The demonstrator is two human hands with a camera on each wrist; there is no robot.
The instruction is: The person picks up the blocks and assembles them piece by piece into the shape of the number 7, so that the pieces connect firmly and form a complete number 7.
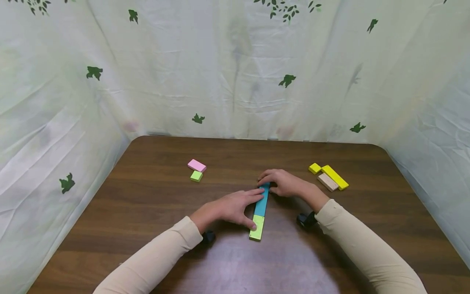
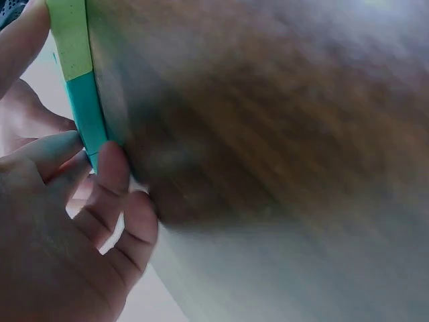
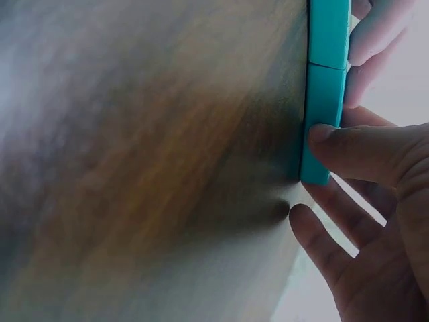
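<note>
A light green block (image 1: 258, 230) and two blue blocks lie end to end in a straight row on the table. The nearer blue block (image 1: 260, 207) meets the green one; a thin seam parts it from the farther blue block (image 3: 325, 100). Along the row's left side is my left hand (image 1: 236, 206), its thumb touching the green block and its extended fingers on the blue part. At the far end my right hand (image 1: 284, 183) pinches the farther blue block, its thumb on the right side and fingers around the other side, partly hidden.
On the brown wooden table (image 1: 154, 204), a pink block (image 1: 197, 165) and a small green block (image 1: 196, 176) lie at the back left. Back right are a small yellow block (image 1: 314, 168), a long yellow block (image 1: 335, 178) and a beige block (image 1: 328, 182). Patterned curtains (image 1: 220, 61) surround the table.
</note>
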